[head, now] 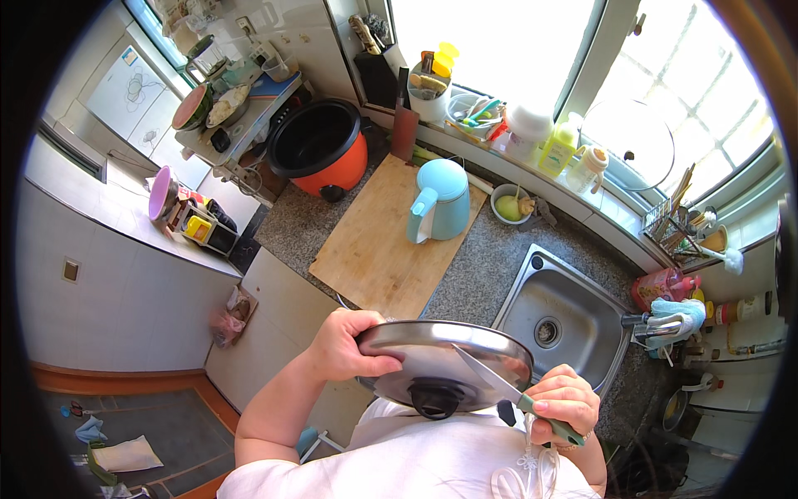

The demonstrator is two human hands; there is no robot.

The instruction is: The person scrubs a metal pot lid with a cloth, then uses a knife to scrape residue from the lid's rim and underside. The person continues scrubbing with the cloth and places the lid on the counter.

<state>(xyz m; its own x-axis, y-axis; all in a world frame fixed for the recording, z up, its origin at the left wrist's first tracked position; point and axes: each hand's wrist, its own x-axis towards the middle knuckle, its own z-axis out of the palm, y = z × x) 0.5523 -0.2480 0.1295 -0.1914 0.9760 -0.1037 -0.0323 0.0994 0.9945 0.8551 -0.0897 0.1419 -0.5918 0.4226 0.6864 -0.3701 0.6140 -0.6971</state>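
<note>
My left hand [349, 346] grips the rim of a round stainless steel pot lid [430, 349] near my chest, the lid's black knob [434, 398] facing me. My right hand [566, 399] is closed on the green handle of a knife [489, 374]; its blade lies across the front of the lid. Whether blade and lid touch, I cannot tell. Beyond them, a wooden cutting board [386, 249] rests on the granite counter, with a light blue electric kettle [441, 203] upright on its far right part.
An orange electric cooker [330, 168] stands left of the board, a cleaver [404, 134] behind it. On the right is a stainless steel sink [573, 312]. A small bowl [512, 206] holds a green vegetable. Bottles, including a yellow-green one [558, 153], line the windowsill.
</note>
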